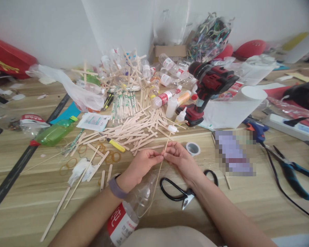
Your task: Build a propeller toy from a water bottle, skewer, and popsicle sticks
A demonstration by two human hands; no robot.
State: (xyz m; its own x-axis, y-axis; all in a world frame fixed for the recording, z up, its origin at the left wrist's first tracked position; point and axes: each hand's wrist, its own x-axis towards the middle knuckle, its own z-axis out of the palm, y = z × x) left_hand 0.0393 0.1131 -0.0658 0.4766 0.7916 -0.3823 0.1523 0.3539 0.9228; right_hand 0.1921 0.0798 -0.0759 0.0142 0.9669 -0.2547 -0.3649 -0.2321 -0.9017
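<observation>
My left hand (pixel 140 163), with a purple band at the wrist, is closed in a pinch at the lower part of a thin wooden stick (pixel 168 140). My right hand (pixel 182 161) pinches the same stick from the other side, fingertips close to my left ones. A thin pale strand (pixel 156 185) hangs from the fingers toward a clear plastic bottle (pixel 123 223) lying below my left forearm. At the stick's upper end is a white cap (pixel 173 129); whether they touch, I cannot tell. Black-handled scissors (pixel 173 190) lie under my right wrist.
Flat wooden craft sticks (pixel 134 128) lie piled ahead, beside a yellow utility knife (pixel 116 144). A red cordless drill (pixel 208 82) stands behind. To the right are a glue gun (pixel 257 130), pliers (pixel 292 171) and a power strip (pixel 293 127). A green bottle (pixel 56 132) lies left.
</observation>
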